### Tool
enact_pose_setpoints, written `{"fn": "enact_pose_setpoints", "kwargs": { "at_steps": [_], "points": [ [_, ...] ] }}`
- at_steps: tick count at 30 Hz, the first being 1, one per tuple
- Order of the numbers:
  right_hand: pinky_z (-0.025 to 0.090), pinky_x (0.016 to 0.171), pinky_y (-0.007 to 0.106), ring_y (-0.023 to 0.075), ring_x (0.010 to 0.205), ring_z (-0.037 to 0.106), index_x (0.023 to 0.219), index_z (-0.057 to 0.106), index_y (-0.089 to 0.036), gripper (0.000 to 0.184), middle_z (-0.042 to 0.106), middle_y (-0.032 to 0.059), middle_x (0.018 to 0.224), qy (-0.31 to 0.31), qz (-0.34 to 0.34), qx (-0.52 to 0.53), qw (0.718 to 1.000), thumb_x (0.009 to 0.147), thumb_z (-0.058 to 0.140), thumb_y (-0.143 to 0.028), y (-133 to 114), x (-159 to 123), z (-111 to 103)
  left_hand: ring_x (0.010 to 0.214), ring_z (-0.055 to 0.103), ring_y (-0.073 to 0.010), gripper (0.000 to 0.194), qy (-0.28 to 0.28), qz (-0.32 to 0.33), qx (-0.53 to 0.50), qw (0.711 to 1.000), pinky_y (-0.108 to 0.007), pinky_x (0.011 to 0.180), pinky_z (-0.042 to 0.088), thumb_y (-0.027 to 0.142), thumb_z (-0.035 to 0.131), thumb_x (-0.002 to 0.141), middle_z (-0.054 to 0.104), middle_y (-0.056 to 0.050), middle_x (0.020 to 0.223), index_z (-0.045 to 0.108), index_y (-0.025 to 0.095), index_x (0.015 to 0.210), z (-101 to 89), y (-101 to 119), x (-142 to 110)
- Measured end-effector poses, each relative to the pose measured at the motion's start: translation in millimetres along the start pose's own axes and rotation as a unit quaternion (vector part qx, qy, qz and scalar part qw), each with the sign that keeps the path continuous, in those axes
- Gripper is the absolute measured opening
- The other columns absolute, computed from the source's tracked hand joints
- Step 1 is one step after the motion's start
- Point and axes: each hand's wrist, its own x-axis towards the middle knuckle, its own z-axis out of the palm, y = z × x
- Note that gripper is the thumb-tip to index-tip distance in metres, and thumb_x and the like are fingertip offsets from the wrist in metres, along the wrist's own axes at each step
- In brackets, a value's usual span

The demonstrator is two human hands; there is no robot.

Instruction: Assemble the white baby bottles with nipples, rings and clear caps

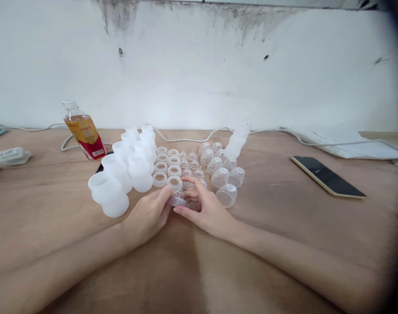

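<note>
Low over the front of the table, my left hand (149,214) pinches a clear bottle teat in its screw ring (178,200). My right hand (209,208) curls round the same piece from the other side, thumb below it and forefinger raised. Just beyond lie rows of whitish screw rings (159,179) and clear teats (195,165), partly hidden by my right fingers. To the left stand several milky white baby bottles (115,205). Clear dome caps (226,196) sit in rows to the right. Behind the caps, a bottle with a clear top (237,144) stands upright.
A drink bottle (85,131) with a yellow and red label stands at the back left. On the right lies a phone (328,176). A white cable (192,139) runs along the wall, near white paper (345,146). White plastic pieces (12,155) lie far left.
</note>
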Motion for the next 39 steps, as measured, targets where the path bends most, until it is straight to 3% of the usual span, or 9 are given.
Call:
{"fn": "enact_pose_setpoints", "kwargs": {
  "at_steps": [6,8,9,12,18,22,28,34,39],
  "points": [
    [0.047,0.074,0.030,0.0143,0.091,0.053,0.124,0.026,-0.025,0.069,0.053,0.0031,0.098,-0.019,0.050,0.145,0.988,0.067,0.065,-0.027,5,-1,-5,0.110,0.043,-0.0251,0.034,0.083,0.102,0.138,0.982,-0.039,0.086,0.042,0.014,0.045,0.078,0.043,-0.013,0.122,0.037,0.017,0.111,-23.2,22,-20],
    [0.047,0.075,0.029,0.0140,0.092,0.053,0.121,0.033,-0.025,0.063,0.051,0.0035,0.101,-0.039,0.049,0.162,0.985,0.067,0.065,-0.025,7,-6,-8,0.106,0.045,-0.0238,0.039,0.145,0.047,0.149,0.977,-0.040,0.088,0.041,0.019,0.052,0.075,0.043,-0.008,0.119,0.036,0.024,0.111,-38.3,24,-34],
    [0.047,0.076,0.029,0.0132,0.090,0.053,0.119,0.036,-0.025,0.059,0.051,0.0034,0.101,-0.049,0.046,0.164,0.984,0.068,0.065,-0.024,8,-8,-9,0.101,0.047,-0.0242,0.037,0.222,0.004,0.159,0.962,-0.041,0.085,0.041,0.025,0.055,0.073,0.045,-0.006,0.111,0.038,0.026,0.106,-45.2,22,-42],
    [0.047,0.074,0.029,0.0106,0.078,0.054,0.111,0.042,-0.024,0.047,0.052,0.0026,0.099,-0.060,0.036,0.163,0.984,0.069,0.063,-0.021,10,-15,-12,0.097,0.047,-0.0318,0.053,0.322,-0.219,0.176,0.904,-0.051,0.083,0.038,0.050,0.062,0.060,0.046,-0.005,0.100,0.039,0.026,0.101,-57.6,2,-59],
    [0.047,0.068,0.027,0.0081,0.068,0.054,0.100,0.043,-0.022,0.038,0.053,-0.0010,0.086,-0.054,0.045,0.158,0.985,0.068,0.063,-0.017,8,-16,-12,0.098,0.045,-0.0342,0.071,0.234,-0.348,0.036,0.907,-0.049,0.072,0.045,0.057,0.059,0.056,0.040,-0.011,0.105,0.029,0.020,0.109,-49.3,-46,-70],
    [0.048,0.068,0.027,0.0088,0.070,0.055,0.095,0.044,-0.021,0.036,0.054,-0.0008,0.086,-0.056,0.054,0.149,0.986,0.066,0.064,-0.017,7,-15,-12,0.082,0.048,-0.0286,0.051,0.159,-0.375,0.039,0.913,-0.042,0.061,0.044,0.059,0.055,0.060,0.045,-0.007,0.087,0.041,0.019,0.089,-50.1,-45,-65],
    [0.048,0.064,0.024,0.0066,0.069,0.055,0.082,0.041,-0.019,0.034,0.052,0.0031,0.106,-0.031,0.038,0.168,0.984,0.061,0.067,-0.014,9,-15,-11,0.066,0.049,-0.0218,0.039,0.135,-0.382,0.025,0.914,-0.035,0.051,0.042,0.056,0.053,0.064,0.047,-0.002,0.074,0.043,0.022,0.080,-56.7,-38,-67],
    [0.047,0.065,0.024,0.0076,0.070,0.054,0.086,0.041,-0.020,0.035,0.054,0.0006,0.095,-0.040,0.051,0.173,0.983,0.063,0.067,-0.017,8,-15,-12,0.096,0.052,-0.0272,0.048,0.223,-0.286,-0.012,0.932,-0.041,0.078,0.044,0.045,0.056,0.068,0.053,-0.005,0.103,0.037,0.026,0.108,-52.4,-24,-73],
    [0.048,0.070,0.026,0.0075,0.074,0.054,0.102,0.040,-0.024,0.047,0.047,0.0032,0.108,-0.023,0.049,0.180,0.982,0.064,0.066,-0.019,10,-15,-14,0.087,0.058,-0.0215,0.030,0.053,-0.157,-0.097,0.981,-0.035,0.076,0.047,0.039,0.050,0.075,0.060,-0.003,0.094,0.044,0.023,0.100,-40.6,-5,-33]
  ]
}}
